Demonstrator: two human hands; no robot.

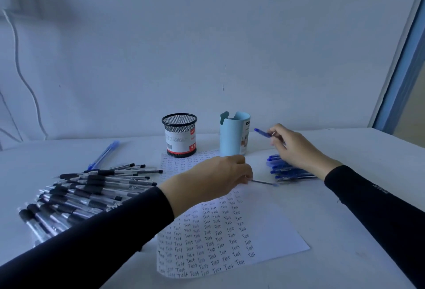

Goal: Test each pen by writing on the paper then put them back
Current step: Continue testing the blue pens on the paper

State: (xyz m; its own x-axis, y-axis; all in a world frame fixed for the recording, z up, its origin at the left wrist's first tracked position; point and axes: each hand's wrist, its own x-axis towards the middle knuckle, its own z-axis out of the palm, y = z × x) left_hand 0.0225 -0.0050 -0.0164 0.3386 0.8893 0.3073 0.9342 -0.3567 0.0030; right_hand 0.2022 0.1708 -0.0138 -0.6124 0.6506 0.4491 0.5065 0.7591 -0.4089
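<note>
I see left hand point(218, 175) pinching thin pen point(264, 182) at paper point(276, 231) edge. Right hand point(295, 147) grips blue pen point(262, 132) beside pale cup point(232, 138). I'd lower it upright into cup, clearing rim, not tipping cup.

A plain pale wall point(230, 36) rose behind the white worktop point(345, 208), all under dim, bluish light. Above the worktop's far left end a thin white cable point(20, 70) wound down the wall. Beyond its right end stood a blue-edged window frame point(404, 70).
</note>
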